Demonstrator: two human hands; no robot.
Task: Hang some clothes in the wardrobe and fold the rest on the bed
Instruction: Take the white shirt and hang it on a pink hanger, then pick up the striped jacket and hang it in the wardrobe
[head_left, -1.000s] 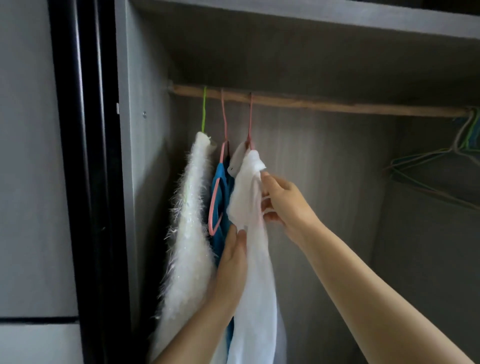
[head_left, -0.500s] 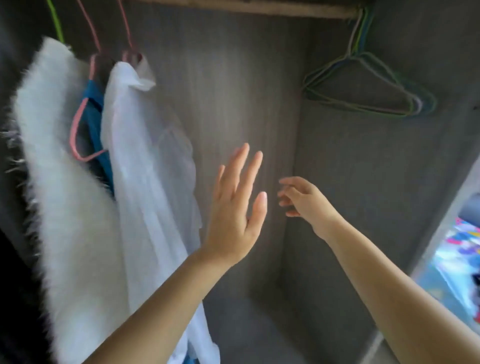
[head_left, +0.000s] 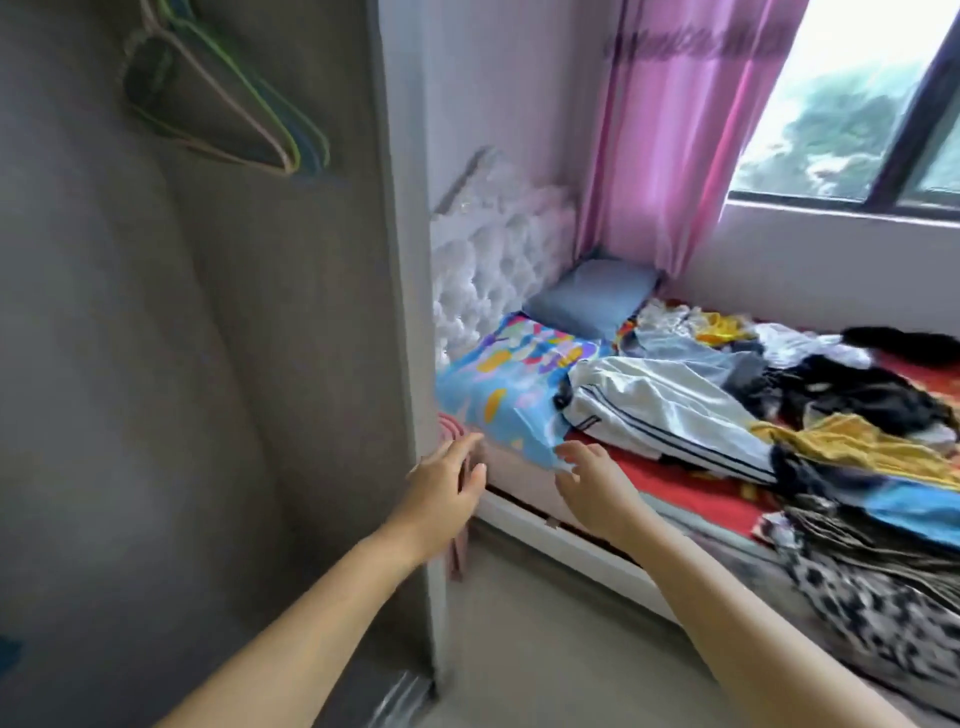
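White striped jacket at frame centre — best taken by the collar; left hand, right hand loose-fingered, holding nothing — spare hangers upper left.

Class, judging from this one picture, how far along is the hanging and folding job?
Done: nothing finished shows here; the spare hangers in the wardrobe hang bare. In hand: nothing, as the left hand and right hand reach open toward the bed. Left: the whole clothes pile, including the white striped garment, lies unfolded.
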